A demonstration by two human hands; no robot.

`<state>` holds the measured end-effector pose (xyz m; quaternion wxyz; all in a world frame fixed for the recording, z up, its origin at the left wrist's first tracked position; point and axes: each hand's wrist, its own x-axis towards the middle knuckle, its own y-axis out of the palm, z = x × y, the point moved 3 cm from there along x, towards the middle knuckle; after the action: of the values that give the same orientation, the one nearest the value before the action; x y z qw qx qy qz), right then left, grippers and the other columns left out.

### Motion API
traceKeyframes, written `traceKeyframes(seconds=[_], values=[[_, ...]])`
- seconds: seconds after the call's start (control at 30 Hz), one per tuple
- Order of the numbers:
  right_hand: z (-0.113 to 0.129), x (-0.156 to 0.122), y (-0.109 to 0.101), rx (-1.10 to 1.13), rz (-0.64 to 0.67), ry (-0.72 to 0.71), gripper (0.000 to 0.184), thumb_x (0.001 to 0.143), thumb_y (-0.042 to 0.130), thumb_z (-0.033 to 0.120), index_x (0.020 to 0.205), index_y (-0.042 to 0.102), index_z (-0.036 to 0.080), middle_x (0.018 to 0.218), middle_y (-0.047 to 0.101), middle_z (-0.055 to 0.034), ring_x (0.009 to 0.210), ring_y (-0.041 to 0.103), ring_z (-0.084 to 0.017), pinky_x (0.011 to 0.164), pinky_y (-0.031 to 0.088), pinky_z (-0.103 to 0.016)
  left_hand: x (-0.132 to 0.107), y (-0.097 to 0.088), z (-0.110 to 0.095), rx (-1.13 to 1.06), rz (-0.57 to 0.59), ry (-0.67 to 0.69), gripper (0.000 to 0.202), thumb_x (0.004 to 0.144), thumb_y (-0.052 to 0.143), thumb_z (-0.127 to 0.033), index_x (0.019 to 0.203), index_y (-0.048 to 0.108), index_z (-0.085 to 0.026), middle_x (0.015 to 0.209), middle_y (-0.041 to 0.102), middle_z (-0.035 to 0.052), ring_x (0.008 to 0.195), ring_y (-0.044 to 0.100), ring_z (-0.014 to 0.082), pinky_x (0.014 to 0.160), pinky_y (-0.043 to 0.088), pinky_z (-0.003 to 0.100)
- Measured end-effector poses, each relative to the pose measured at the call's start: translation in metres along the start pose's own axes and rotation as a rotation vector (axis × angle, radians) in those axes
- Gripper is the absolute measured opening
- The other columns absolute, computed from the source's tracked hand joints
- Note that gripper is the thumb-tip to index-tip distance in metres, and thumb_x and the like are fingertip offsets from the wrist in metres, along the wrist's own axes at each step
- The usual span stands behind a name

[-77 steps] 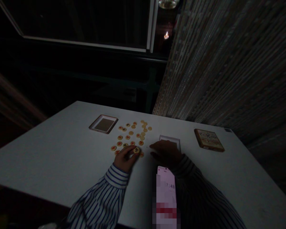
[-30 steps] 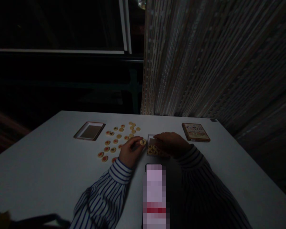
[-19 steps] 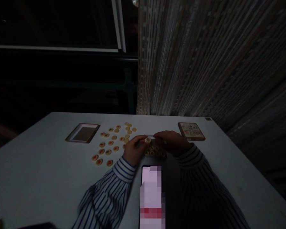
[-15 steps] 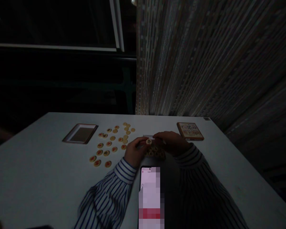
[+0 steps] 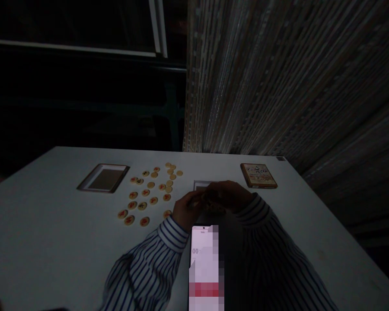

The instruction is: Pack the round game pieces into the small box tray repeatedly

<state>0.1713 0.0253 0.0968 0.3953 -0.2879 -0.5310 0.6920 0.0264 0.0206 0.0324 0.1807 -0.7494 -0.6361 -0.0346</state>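
Several round tan game pieces with red or black marks lie scattered on the white table. My left hand is pinched at the near left corner of a small white tray. What its fingertips hold is lost in the dark. My right hand curls over the tray from the right, touches it and hides most of it. Both sleeves are striped.
A shallow brown-rimmed box lid lies left of the pieces. A printed brown box sits at the far right. A lit phone hangs in front of my chest. A ribbed curtain stands behind the table.
My left hand carried a black-marked piece from the scattered group to the small tray. That piece no longer shows between its fingers. My right hand stayed at the tray.
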Motion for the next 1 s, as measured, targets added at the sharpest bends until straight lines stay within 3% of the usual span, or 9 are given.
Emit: traceKeyframes(seconds=[0.37, 0.77, 1.0], values=[[0.005, 0.003, 0.000, 0.007, -0.006, 0.052, 0.021, 0.079, 0.049, 0.036, 0.085, 0.060, 0.019, 0.078, 0.064, -0.0039, 0.070, 0.059, -0.014, 0.058, 0.036, -0.023, -0.001, 0.001, 0.004, 0.003, 0.020, -0.026, 0.025, 0.066, 0.060, -0.021, 0.091, 0.060, -0.017, 0.088, 0.067, 0.0053, 0.080, 0.063, 0.0166, 0.072, 0.052, 0.030], [0.000, 0.003, 0.002, 0.071, -0.065, -0.047, 0.029, 0.085, 0.038, 0.037, 0.094, 0.058, 0.018, 0.085, 0.064, -0.0062, 0.077, 0.057, -0.015, 0.067, 0.039, -0.026, 0.004, -0.002, 0.014, -0.281, 0.029, -0.195, 0.029, 0.064, 0.064, -0.027, 0.089, 0.063, -0.013, 0.088, 0.068, 0.0087, 0.081, 0.063, 0.0193, 0.073, 0.052, 0.031], [0.008, 0.006, 0.004, 0.048, -0.082, -0.084, 0.027, 0.082, 0.044, 0.033, 0.099, 0.056, 0.017, 0.094, 0.063, -0.0075, 0.085, 0.056, -0.016, 0.072, 0.041, -0.027, 0.005, -0.004, 0.017, -0.357, -0.032, -0.231, 0.032, 0.062, 0.066, -0.032, 0.088, 0.063, -0.014, 0.086, 0.069, 0.0076, 0.079, 0.064, 0.0189, 0.074, 0.052, 0.032]])
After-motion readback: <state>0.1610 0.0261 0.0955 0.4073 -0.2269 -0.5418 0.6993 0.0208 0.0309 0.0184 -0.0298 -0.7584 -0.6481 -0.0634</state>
